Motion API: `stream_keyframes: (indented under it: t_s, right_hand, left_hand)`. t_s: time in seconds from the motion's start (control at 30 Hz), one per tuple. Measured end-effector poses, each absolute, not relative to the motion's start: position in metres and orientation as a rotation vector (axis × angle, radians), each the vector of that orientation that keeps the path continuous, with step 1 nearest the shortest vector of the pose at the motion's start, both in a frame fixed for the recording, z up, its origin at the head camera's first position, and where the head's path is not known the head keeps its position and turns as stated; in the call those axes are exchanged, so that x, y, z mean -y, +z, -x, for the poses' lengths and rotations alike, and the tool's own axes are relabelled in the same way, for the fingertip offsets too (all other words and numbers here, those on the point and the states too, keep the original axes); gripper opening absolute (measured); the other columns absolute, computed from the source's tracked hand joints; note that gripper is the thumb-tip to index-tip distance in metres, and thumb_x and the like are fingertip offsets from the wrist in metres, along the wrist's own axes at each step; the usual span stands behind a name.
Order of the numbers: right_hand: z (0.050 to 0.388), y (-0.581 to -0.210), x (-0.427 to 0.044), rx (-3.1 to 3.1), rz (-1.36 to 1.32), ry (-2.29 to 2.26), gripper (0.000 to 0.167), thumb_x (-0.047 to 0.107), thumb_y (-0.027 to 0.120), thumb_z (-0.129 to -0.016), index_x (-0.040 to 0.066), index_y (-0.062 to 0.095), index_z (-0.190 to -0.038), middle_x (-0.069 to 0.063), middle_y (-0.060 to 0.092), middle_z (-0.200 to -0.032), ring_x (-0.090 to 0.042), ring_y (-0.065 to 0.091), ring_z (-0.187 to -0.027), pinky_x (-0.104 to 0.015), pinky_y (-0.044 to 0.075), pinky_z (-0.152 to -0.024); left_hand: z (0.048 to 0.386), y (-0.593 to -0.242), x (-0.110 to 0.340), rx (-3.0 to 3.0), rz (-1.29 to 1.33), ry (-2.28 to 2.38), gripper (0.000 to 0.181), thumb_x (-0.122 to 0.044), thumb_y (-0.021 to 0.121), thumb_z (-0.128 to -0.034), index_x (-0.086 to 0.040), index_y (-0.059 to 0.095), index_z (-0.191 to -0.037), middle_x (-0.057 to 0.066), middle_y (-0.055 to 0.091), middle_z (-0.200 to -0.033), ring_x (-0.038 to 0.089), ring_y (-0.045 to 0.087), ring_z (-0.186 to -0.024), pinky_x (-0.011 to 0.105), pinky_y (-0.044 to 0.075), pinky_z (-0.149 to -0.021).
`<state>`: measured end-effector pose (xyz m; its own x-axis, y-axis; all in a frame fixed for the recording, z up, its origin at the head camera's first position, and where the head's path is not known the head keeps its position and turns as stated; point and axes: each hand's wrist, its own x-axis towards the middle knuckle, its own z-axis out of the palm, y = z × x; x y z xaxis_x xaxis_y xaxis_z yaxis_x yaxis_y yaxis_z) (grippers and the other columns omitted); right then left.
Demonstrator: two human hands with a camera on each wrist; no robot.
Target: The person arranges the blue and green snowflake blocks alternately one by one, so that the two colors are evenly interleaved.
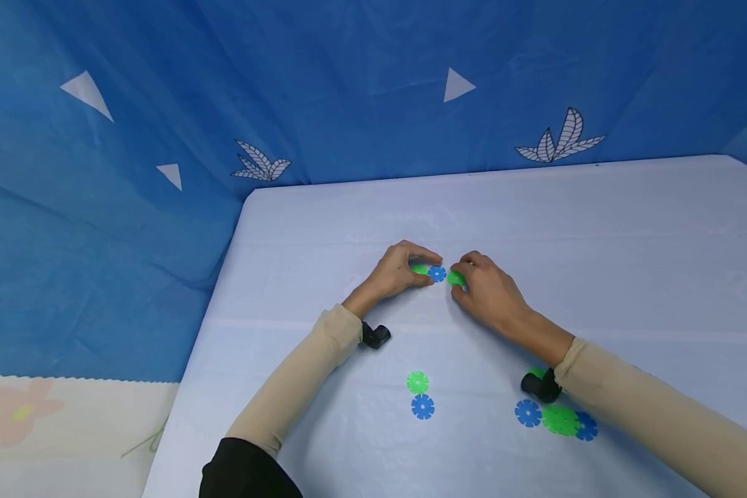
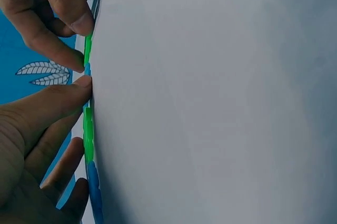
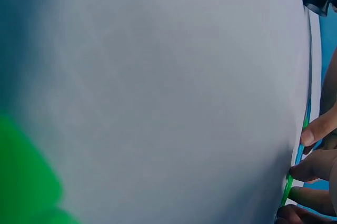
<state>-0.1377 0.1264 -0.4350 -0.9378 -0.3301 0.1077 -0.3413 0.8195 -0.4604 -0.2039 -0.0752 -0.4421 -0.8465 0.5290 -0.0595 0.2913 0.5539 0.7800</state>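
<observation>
Near the middle of the table, my left hand (image 1: 393, 274) pinches a blue snowflake disc (image 1: 437, 274) between thumb and forefinger. A green snowflake disc (image 1: 419, 268) lies against it, partly covered by that hand. In the left wrist view another blue disc (image 2: 95, 195) continues the row beyond the green one (image 2: 88, 134). My right hand (image 1: 488, 287) grips a green snowflake disc (image 1: 456, 277) at the row's right end. Its edge meets the blue disc (image 2: 87, 68) in the left wrist view; whether they interlock I cannot tell.
Closer to the front, a green disc (image 1: 418, 382) and a blue disc (image 1: 422, 407) lie together. Under the right forearm sit several more, including a blue disc (image 1: 528, 413) and green discs (image 1: 560, 420). A blue curtain (image 1: 373, 90) hangs behind the white table (image 1: 348, 214).
</observation>
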Motion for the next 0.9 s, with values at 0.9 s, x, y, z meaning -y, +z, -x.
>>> stream_keyframes:
  t_s: [0.9]
  right_hand:
    - [0.1379, -0.435, -0.1254, 3.0, -0.508, 0.793, 0.038, 0.012, 0.069, -0.091, -0.013, 0.061, -0.119, -0.024, 0.057, -0.119, -0.038, 0.056, -0.112, -0.049, 0.049, -0.093]
  left_hand:
    - [0.2041, -0.4426, 0.075, -2.52, -0.686, 1.135, 0.036, -0.011, 0.083, -0.0797, -0.016, 0.075, -0.115, -0.006, 0.069, -0.115, 0.013, 0.051, -0.118, 0.031, 0.04, -0.102]
